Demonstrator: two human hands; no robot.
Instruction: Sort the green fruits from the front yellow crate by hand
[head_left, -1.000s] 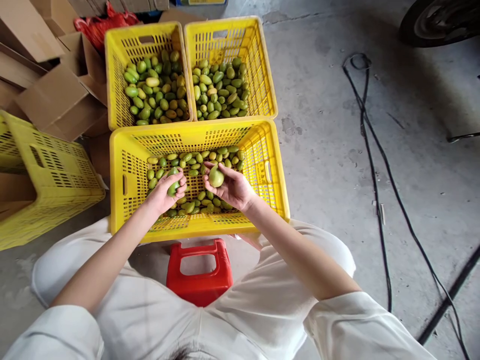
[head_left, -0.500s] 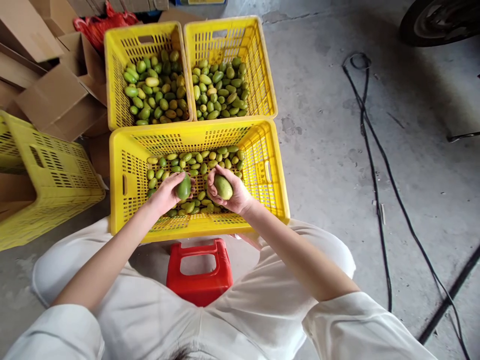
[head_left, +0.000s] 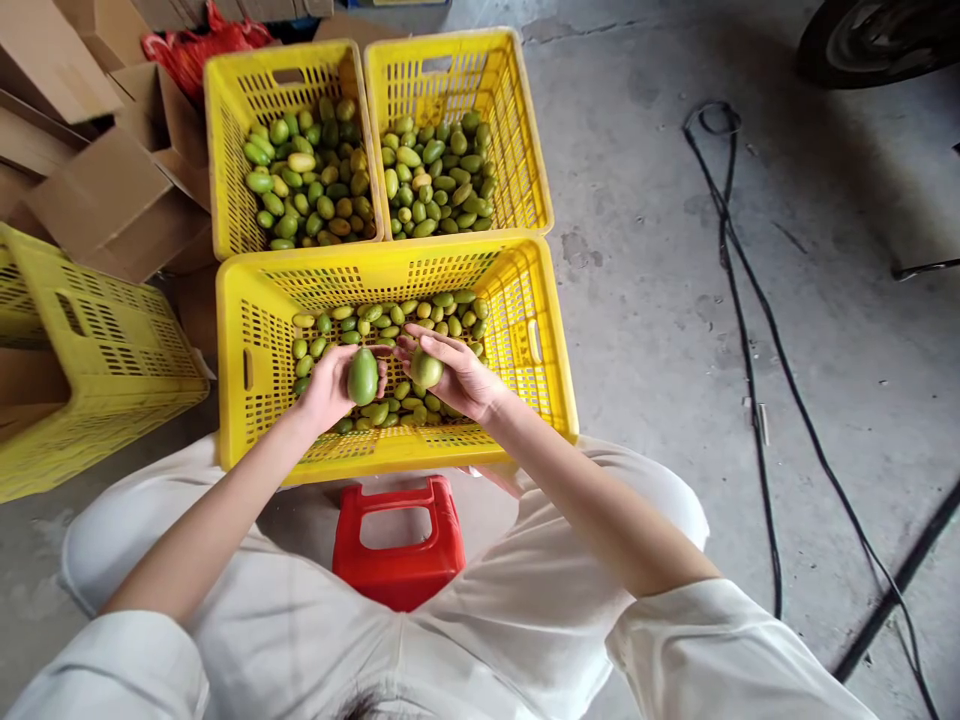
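L hand (head_left: 328, 392) is curling round a dark green fruit (head_left: 363, 376) & R hand (head_left: 470, 386) is loosely cupping a paler fruit (head_left: 426, 368) over the near crate (head_left: 397, 462), where lots are lying, w/ more sitting in 2 far crates (head_left: 211, 150) (head_left: 535, 130), so work's looking part done.

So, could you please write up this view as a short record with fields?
left hand: holding a dark green fruit
right hand: holding a paler green fruit
near crate: yellow, beneath both hands, scattered fruit inside
far left crate: yellow, many fruits
far right crate: yellow, many fruits
left side: cardboard box, another yellow crate
right side: black cable on floor
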